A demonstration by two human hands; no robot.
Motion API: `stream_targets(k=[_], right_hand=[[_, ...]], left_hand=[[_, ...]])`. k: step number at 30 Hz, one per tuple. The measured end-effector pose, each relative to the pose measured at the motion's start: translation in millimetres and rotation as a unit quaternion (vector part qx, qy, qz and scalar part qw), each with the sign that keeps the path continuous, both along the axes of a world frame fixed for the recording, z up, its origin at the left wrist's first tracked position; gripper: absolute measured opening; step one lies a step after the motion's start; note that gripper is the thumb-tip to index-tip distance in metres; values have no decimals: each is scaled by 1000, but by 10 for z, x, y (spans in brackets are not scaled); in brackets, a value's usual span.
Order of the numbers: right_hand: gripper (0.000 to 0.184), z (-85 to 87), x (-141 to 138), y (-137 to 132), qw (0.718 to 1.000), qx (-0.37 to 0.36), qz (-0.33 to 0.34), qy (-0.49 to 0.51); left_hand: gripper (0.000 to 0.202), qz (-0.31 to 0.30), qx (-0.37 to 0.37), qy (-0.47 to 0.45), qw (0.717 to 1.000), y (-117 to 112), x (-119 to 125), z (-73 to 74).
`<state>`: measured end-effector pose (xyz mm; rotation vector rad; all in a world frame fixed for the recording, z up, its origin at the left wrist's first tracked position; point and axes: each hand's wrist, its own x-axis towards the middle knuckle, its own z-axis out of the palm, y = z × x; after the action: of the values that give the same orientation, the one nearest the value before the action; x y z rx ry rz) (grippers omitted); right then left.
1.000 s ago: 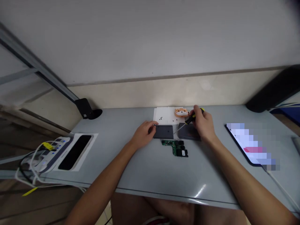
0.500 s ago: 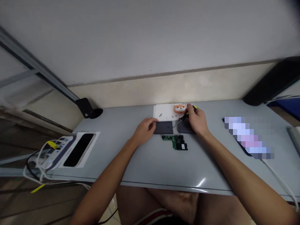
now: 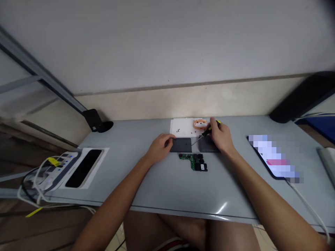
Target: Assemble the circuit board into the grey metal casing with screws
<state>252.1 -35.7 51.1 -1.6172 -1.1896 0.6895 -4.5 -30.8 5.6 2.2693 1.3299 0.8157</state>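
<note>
Head camera: Our right hand (image 3: 222,136), wrapped around a screwdriver (image 3: 207,132), sits slightly nearer the dark panel (image 3: 181,145) than a second ago, while our left hand (image 3: 160,147) stays at the panel's left end, touching it, whether gripping we cannot tell. The panel lies between our hands, the screwdriver's tip by its right edge, just beyond the green circuit board (image 3: 193,161).

A private living space, home or dormitory, is suggested, though which cannot be told. A grey counter (image 3: 159,186) is set against a plain wall (image 3: 167,52) and is shared by a power strip (image 3: 61,170), a phone-like slab (image 3: 83,169), a cabled lit screen (image 3: 272,157) and a dog-faced trinket (image 3: 200,124).
</note>
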Motion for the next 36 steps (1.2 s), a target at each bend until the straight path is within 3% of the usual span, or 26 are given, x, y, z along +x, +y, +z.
stream_targets(k=[6, 12, 17, 19, 21, 25, 29, 32, 36], right_hand=[[80, 57, 29, -13, 999, -45, 12, -7], [71, 74, 17, -29, 1000, -6, 8, 27], [57, 184, 90, -48, 983, 176, -13, 46], [47, 283, 122, -110, 965, 261, -15, 13], [36, 379, 158, -190, 956, 288, -3, -62], [20, 431, 236, -283, 933, 207, 166, -244], [24, 284, 279, -236, 889, 80, 308, -331], [22, 162, 308, -185, 873, 3, 346, -344], [19, 123, 364, -166, 876, -39, 350, -331]], left_hand=[[27, 1, 1, -13, 1000, 1, -18, -43], [27, 1, -23, -17, 1000, -20, -16, -17], [29, 5, -54, -10, 998, -33, -3, 17], [29, 6, -53, -11, 998, -37, -7, 12], [28, 4, -51, -10, 999, -42, -13, 2], [29, 5, -59, -2, 998, -56, -22, -6], [30, 2, -61, 1, 998, -62, -15, 7], [30, 0, -52, 0, 999, -70, -8, 25], [30, -1, -50, -8, 999, -86, 1, 48]])
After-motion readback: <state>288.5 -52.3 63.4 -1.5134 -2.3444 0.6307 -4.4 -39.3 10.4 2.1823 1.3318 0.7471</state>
